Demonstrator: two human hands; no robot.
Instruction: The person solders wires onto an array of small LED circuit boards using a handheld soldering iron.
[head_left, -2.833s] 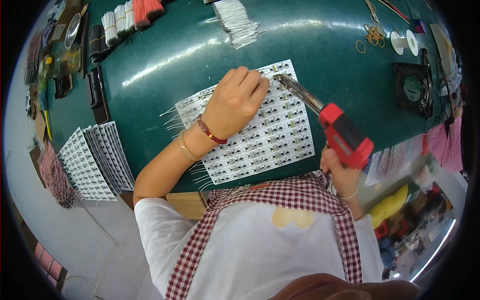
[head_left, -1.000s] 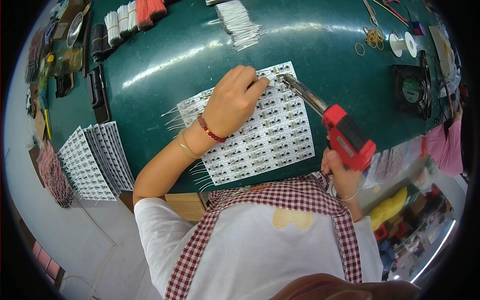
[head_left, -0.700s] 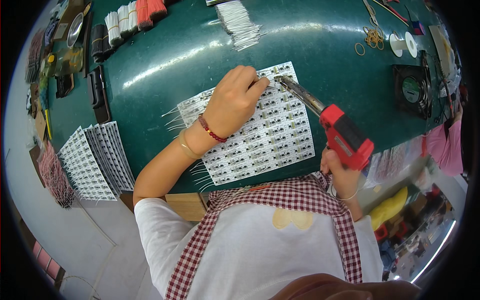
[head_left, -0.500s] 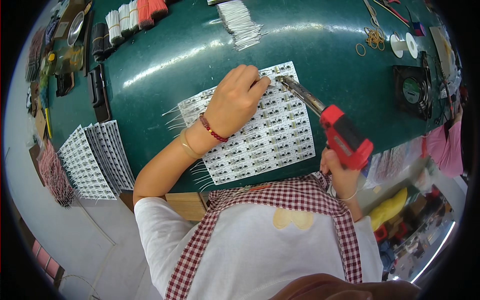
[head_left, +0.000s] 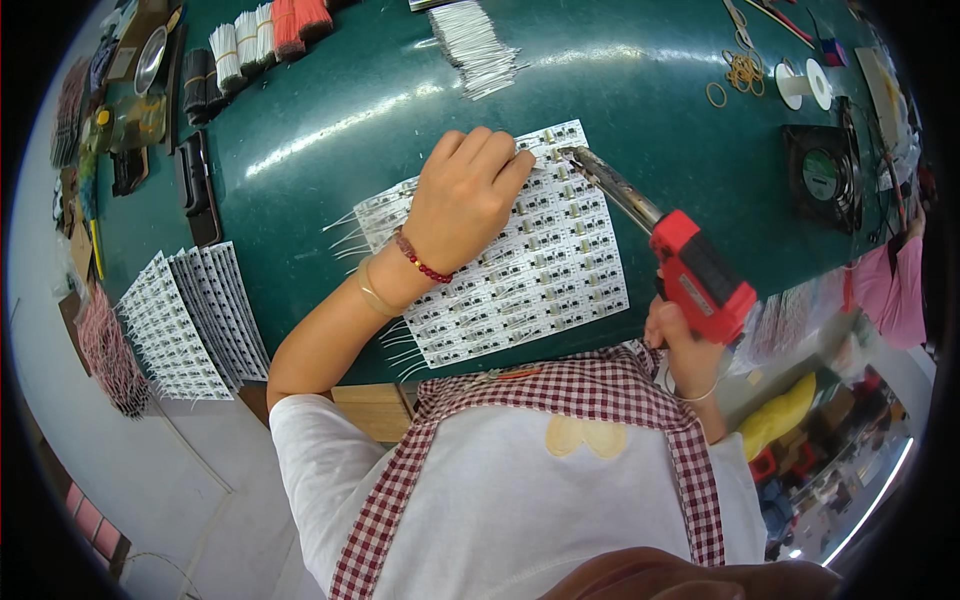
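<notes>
A white panel of small circuit boards (head_left: pixel 575 260) lies on the green table before me, with thin white wires sticking out past its left edge. My left hand (head_left: pixel 465 190) rests over its upper part, fingers curled and thumb pressed in; what they pinch is hidden. In my right hand (head_left: pixel 685 340) is a red and black soldering gun (head_left: pixel 705 280), held by its lower end. Its metal tip points up and left, over the panel's upper right part, close to my left thumb. Whether the tip touches the panel I cannot tell.
A stack of similar panels (head_left: pixel 200 320) leans at the left table edge. White wires (head_left: pixel 475 50) lie at the far middle, bundled wires (head_left: pixel 240 45) at the far left. Rubber bands (head_left: pixel 742 72), a white spool (head_left: pixel 805 84) and a black fan (head_left: pixel 822 180) are on the right.
The soldering gun has shifted slightly right and toward me, its tip a little away from my left thumb. My left hand has moved slightly left.
</notes>
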